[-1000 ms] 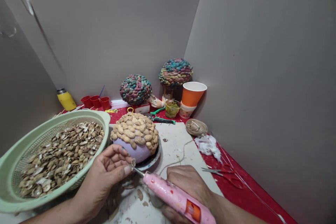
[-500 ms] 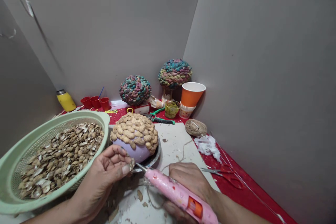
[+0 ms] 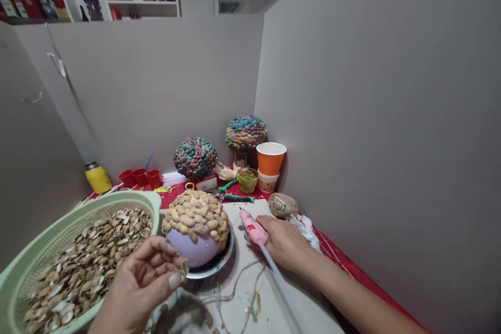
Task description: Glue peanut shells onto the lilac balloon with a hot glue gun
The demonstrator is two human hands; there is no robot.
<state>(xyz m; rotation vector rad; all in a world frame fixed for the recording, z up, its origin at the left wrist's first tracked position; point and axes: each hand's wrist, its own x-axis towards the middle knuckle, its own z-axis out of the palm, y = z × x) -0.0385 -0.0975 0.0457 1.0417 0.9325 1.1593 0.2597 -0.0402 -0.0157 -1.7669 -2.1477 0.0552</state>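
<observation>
Between the thumb and fingers of my left hand (image 3: 143, 276) I pinch a peanut shell (image 3: 184, 267), just in front of a purple balloon (image 3: 193, 250). Peanut shells (image 3: 198, 215) cover the balloon's upper part, and its lower front is bare. It rests in a metal bowl (image 3: 219, 269). My right hand (image 3: 279, 240) is closed around a pink hot glue gun (image 3: 253, 227) low over the board, its nozzle pointing away from me. A clear glue stick (image 3: 279, 279) trails from its back end.
A green colander (image 3: 154, 201) full of peanut shells stands at left. Behind are two coloured shell-covered balls (image 3: 195, 157), red cups (image 3: 154, 178), pliers (image 3: 237, 198), an orange paper cup (image 3: 271, 159) and a glass of greenish stuff (image 3: 248, 181). A twine ball (image 3: 282, 205) lies at right.
My right hand has carried the glue gun away from the shell, forward and right, turning its nozzle away. My left hand still pinches the shell. The view has tilted up, bringing shelves into sight.
</observation>
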